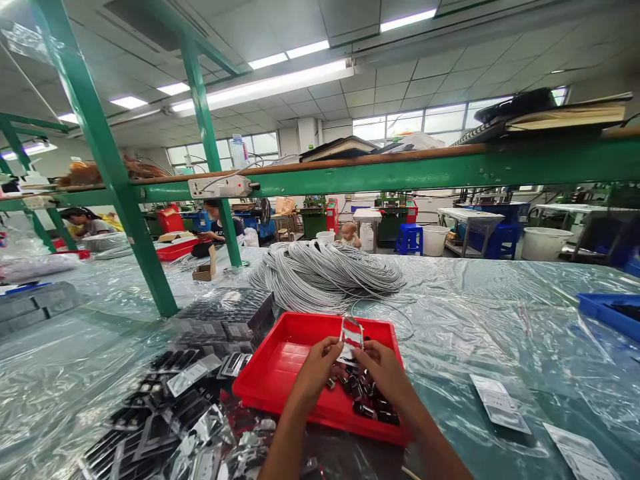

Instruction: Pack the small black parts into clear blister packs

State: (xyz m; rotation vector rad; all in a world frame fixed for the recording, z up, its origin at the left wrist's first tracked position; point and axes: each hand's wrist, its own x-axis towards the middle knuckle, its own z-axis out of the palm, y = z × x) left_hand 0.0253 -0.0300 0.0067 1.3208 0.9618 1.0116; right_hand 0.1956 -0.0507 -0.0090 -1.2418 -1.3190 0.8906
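Between my two hands is a small flat pack with a clear window and white printed parts (351, 331), raised over a red plastic tray (267, 353). My left hand (317, 370) pinches its left edge between thumb and fingers. On the other edge, the thumb and fingers of my right hand (386, 372) are closed. Below the pack, several short black cylindrical pieces with shiny ends (364, 409) lie in the tray's right side. What exactly is inside the pack is too small to make out.
Left of the tray spread many black-and-silver packs (193, 380), with stacked dark boxes (220, 317) behind. A grey cable coil (325, 270) lies beyond. Flat packs (500, 403) and a blue tray (610, 312) are rightward. A green shelf beam (380, 179) crosses overhead; people sit farther back.
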